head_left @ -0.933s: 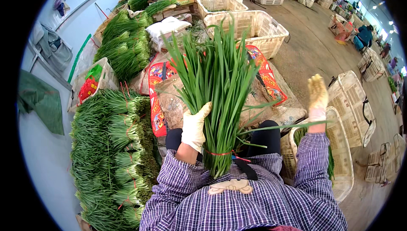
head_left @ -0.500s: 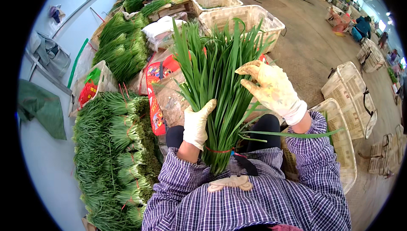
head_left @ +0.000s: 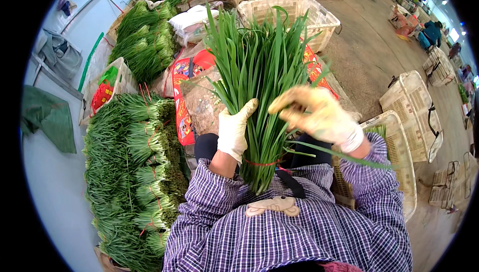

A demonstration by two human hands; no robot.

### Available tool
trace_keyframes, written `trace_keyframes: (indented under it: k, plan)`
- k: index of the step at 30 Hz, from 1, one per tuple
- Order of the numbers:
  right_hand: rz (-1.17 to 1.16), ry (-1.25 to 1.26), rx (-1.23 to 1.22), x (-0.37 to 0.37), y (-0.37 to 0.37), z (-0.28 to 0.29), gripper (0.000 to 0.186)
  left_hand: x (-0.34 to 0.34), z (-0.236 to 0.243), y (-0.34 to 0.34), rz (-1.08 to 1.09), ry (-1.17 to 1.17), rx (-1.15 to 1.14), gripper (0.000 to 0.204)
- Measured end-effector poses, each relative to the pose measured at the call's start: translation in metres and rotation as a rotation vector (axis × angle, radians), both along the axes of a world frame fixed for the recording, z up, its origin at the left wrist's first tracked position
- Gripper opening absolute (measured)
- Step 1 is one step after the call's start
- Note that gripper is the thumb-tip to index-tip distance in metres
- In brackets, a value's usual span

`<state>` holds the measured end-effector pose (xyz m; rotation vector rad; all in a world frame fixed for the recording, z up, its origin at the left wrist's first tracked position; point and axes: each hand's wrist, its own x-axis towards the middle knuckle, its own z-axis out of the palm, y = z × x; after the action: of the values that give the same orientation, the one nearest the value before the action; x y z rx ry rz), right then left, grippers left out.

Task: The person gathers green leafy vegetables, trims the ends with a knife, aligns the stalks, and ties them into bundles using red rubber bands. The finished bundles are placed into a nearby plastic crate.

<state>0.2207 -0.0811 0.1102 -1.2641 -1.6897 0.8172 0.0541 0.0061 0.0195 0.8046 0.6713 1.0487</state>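
Observation:
A thick bunch of green chives [head_left: 259, 72] stands upright in front of me, fanned out at the top, with a red tie [head_left: 260, 164] around its lower end. My left hand [head_left: 232, 133], in a pale work glove, is closed around the bunch's left side, thumb across the front. Just right of the leaves is my right hand [head_left: 319, 117], in a yellow-stained glove. It is blurred, but its fingers look stretched and apart, with nothing visible in them. One loose leaf [head_left: 344, 156] sticks out sideways from the bunch, below my right hand and across my right forearm.
Tied chive bunches [head_left: 149, 172] are stacked at my left, with another pile [head_left: 142, 47] beyond. A crate [head_left: 112, 90] holding red and green bags stands by the wall. Plastic crates [head_left: 324, 27] stand ahead, and others [head_left: 411, 115] are at my right. A red printed sack [head_left: 183, 102] lies ahead.
My right hand has moved a little down and left, toward the bunch, and is now blurred. My left hand keeps its hold. The whole view has shifted slightly.

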Motion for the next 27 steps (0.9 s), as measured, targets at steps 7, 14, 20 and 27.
trace_keyframes:
  k: [7, 14, 20, 27]
  plan:
    - [-0.245, -0.745, 0.269, -0.025, 0.006, -0.041, 0.051, 0.002, -0.003, 0.002, 0.081, -0.071, -0.038, 0.029]
    - [-0.36, -0.972, 0.323, -0.037, 0.015, -0.064, 0.049, 0.004, -0.01, 0.004, 0.114, -0.132, -0.045, 0.031]
    - [-0.84, -0.463, 0.614, 0.038, 0.025, -0.045, 0.015, -0.015, -0.015, 0.015, 0.146, -0.111, -0.043, 0.042]
    - [0.491, 0.523, -0.395, 0.061, -0.055, 0.022, 0.034, -0.038, -0.02, 0.037, 0.159, -0.103, -0.248, 0.034]
